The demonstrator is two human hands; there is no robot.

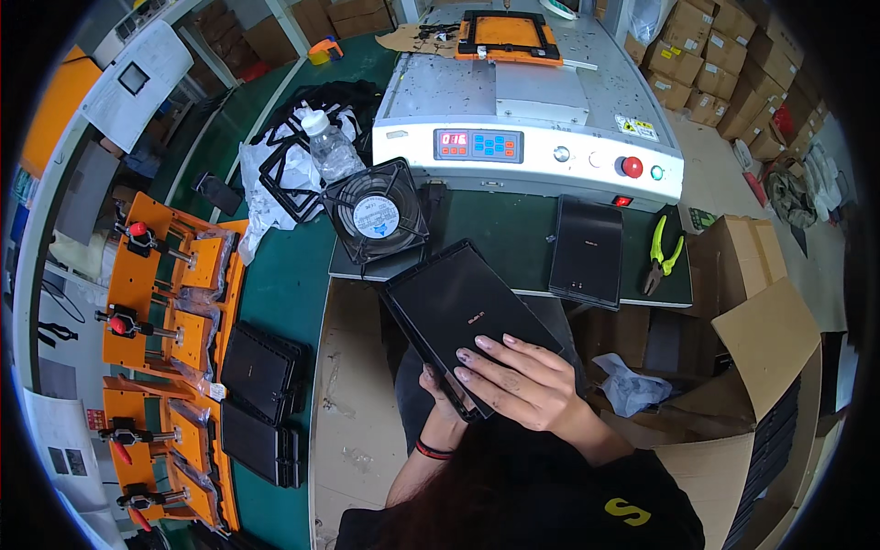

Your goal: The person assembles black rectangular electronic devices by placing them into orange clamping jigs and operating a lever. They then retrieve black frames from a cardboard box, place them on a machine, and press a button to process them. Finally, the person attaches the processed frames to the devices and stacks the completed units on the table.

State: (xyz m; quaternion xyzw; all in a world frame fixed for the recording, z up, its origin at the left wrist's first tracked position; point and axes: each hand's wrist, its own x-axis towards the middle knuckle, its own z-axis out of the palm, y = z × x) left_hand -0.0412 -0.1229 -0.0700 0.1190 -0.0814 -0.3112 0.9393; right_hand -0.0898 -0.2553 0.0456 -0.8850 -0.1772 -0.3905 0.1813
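Note:
A flat black rectangular panel (470, 312) lies tilted over my lap, with another thin black layer showing along its left edge. My left hand (445, 392) is closed round the lower left edge, its fingers partly hidden underneath. Flat on the panel's lower face rests my right hand (524, 380), fingers stretched out and smudged dark, thumb hidden. A similar black panel (587, 249) lies on the green bench ahead, beside pliers (662, 257) with yellow-green handles.
A white machine (541, 170) with a control panel stands ahead, bearing an orange fixture (510, 38). A round fan (376, 215) and plastic bottle (332, 147) sit left of it. Orange clamp fixtures (188, 339) and stacked black panels (264, 371) line the left. An open carton (706, 477) stands right.

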